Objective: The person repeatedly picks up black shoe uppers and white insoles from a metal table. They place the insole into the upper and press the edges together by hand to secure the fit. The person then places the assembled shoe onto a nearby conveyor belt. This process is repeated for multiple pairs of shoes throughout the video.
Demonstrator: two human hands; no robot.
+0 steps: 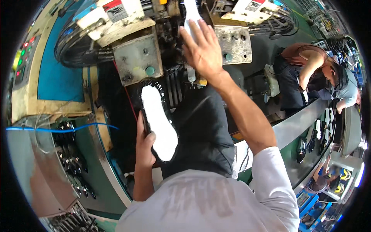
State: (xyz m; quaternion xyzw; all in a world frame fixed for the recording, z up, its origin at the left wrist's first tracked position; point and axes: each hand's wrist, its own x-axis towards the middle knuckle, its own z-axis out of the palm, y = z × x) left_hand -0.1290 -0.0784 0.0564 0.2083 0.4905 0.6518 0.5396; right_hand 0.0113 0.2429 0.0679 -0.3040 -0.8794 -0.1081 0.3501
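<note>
My left hand [144,146] is closed around the heel end of a glossy black shoe [160,123], with its white underside turned up. My thumb lies along the shoe's edge, and its toe points away from me. Farther off, my right hand [203,52] rests on a second shoe [191,13] seated in the machine. That one also shows a white underside, partly covered by my outstretched, slightly spread fingers. The far end of the second shoe runs out of the picture.
Machine plates with green knobs [136,61] [234,45] flank the second shoe. A control panel [24,58] stands far left, above a rack of dark shoes [73,162]. At right, a metal-edged conveyor [288,129] carries several shoes; co-workers [301,65] are beyond it.
</note>
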